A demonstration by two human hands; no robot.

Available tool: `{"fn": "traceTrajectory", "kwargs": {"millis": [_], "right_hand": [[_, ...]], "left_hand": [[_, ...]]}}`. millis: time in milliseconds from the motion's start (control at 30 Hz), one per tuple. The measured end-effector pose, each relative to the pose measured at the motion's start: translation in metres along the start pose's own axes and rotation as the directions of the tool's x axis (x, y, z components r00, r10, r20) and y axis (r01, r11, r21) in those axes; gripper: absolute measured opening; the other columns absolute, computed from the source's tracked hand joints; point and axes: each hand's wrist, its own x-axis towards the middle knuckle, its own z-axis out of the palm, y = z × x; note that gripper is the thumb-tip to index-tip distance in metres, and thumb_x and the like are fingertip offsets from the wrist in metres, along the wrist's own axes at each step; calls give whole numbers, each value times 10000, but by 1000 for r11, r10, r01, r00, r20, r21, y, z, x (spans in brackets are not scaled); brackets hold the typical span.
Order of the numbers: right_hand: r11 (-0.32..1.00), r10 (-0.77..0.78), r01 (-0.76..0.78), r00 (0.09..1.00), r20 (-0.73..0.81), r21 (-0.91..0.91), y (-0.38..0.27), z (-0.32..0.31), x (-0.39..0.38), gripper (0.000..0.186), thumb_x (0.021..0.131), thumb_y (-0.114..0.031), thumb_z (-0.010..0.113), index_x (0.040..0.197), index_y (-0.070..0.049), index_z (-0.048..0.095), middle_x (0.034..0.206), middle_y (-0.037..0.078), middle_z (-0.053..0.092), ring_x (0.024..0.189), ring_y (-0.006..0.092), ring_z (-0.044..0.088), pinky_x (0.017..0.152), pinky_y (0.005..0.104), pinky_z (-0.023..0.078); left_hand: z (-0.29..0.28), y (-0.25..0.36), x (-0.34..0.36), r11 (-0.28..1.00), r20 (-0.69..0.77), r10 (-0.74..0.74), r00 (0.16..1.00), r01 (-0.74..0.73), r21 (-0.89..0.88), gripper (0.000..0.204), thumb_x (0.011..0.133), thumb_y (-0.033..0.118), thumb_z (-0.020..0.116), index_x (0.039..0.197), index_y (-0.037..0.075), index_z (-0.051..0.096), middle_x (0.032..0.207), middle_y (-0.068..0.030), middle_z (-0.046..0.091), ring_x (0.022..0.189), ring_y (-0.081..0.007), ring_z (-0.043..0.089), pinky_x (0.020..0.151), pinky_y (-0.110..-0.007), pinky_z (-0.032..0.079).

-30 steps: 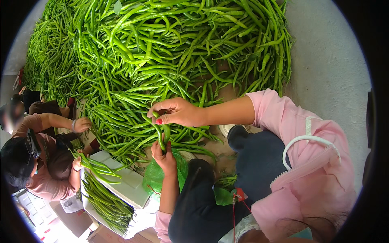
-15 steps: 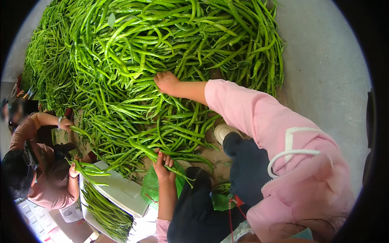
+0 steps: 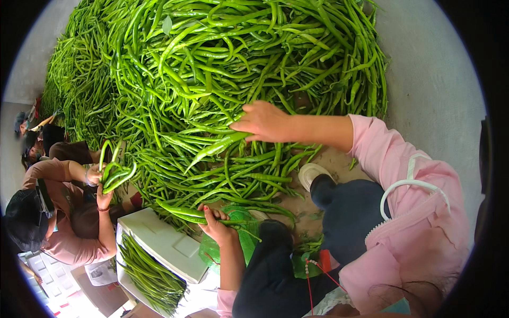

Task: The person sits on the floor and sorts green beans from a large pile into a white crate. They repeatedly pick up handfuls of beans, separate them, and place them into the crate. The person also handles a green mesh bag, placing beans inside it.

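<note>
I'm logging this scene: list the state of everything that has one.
Left hand: closed around green peppers
Right hand: pinching one pepper
Pepper pile: loose, heaped
White box: open, boxed peppers lined up inside
Green mesh bag: partly hidden, fill unclear
Co-worker's hands: holding curved peppers

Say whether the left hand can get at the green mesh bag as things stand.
Probably yes: the green mesh bag shows close by the left hand, nothing visible blocking it, though that hand is occupied holding green peppers.
</note>
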Motion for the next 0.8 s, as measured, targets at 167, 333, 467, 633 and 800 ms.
{"fn": "traceTrajectory", "kwargs": {"millis": [167, 333, 467, 633, 800], "right_hand": [[968, -253, 253, 964, -80, -9, -8, -46, 12, 385, 653, -321, 664, 1014, -214, 583, 751, -36, 508, 771, 163, 480, 671, 306, 374], [960, -258, 254, 966, -21, -120, 23, 22, 0, 492, 644, -176, 635, 1123, -193, 523, 970, 28, 496, 996, 220, 457, 817, 391, 370], [983, 114, -106, 992, -47, 148, -12, 51, -11, 371, 661, -60, 574, 1027, -110, 543, 993, 99, 531, 920, 276, 513, 720, 391, 430], [533, 251, -573, 810, 530, 623, -60, 139, -78, 266, 687, -310, 651, 744, -56, 598, 686, 125, 595, 685, 274, 591, 627, 388, 452], [-341, 407, -765, 403, 820, 546, -52, 201, -26, 340, 806, -331, 600, 873, -4, 538, 711, 82, 580, 486, 145, 538, 424, 275, 441]], "left_hand": [[-9, 0, 1, 999, -55, -35, 998, 35, 10, 142, 866, 151, 480, 992, 95, 445, 598, -2, 375, 459, -104, 352, 398, -238, 320], [-12, -9, 3, 998, -96, -44, 994, 47, 38, 154, 858, 175, 485, 991, 111, 440, 583, 2, 381, 451, -97, 344, 396, -237, 312], [-9, -9, 3, 985, -91, -78, 993, 91, 147, 233, 842, 119, 504, 1062, 100, 429, 604, 2, 388, 453, -88, 341, 397, -227, 307], [-8, -16, 5, 972, -35, -233, 972, 231, -40, 245, 839, 95, 515, 1070, 94, 433, 617, -4, 390, 457, -91, 336, 403, -226, 299], [-9, -22, 5, 971, -63, -237, 969, 237, -8, 186, 864, 149, 488, 1035, 100, 433, 631, -13, 405, 485, -114, 364, 434, -244, 323]]}}
